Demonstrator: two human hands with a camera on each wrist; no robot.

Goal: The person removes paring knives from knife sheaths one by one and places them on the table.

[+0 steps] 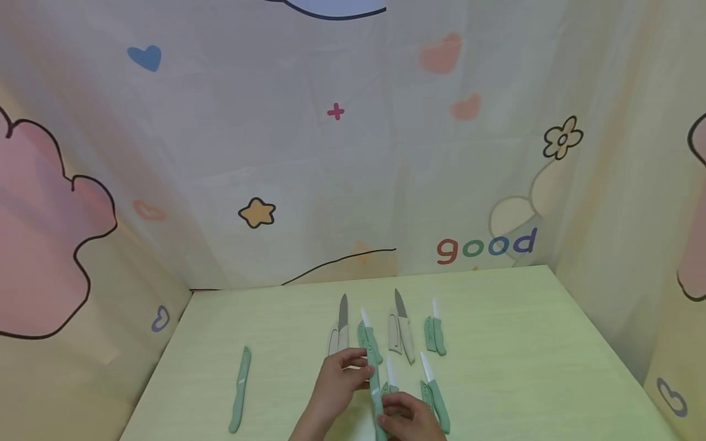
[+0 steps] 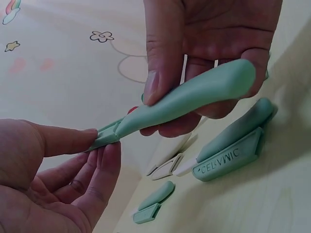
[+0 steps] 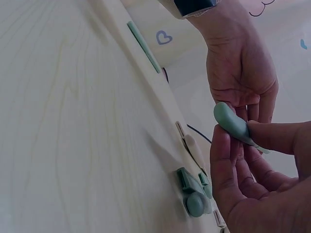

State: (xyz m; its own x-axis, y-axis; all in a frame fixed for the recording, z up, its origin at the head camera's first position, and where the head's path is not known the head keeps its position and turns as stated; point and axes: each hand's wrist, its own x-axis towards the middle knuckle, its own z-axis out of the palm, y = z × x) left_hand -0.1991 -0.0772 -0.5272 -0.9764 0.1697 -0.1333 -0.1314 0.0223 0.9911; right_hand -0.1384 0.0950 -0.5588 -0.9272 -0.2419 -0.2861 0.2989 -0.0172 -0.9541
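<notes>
Both hands hold one green knife (image 1: 375, 384) above the near part of the table. In the left wrist view, my left hand (image 2: 58, 174) pinches its slotted green sheath (image 2: 106, 137) between thumb and fingers. My right hand (image 2: 218, 39) grips the smooth, curved handle (image 2: 194, 92) at the other end. Handle and sheath meet end to end, with the blade hidden inside. In the head view, the left hand (image 1: 339, 380) is farther up the knife and the right hand (image 1: 410, 418) lower. Just beyond and beside them lie green knives (image 1: 436, 401) with white blades, sheaths alongside.
A sheathed green knife (image 1: 240, 389) lies alone on the left of the pale table (image 1: 513, 367). Two beige-handled knives with grey blades, one (image 1: 406, 334) right of centre, lie beside their sheaths. Another green knife (image 1: 437, 331) is behind right. Printed curtains (image 1: 342, 159) enclose the table.
</notes>
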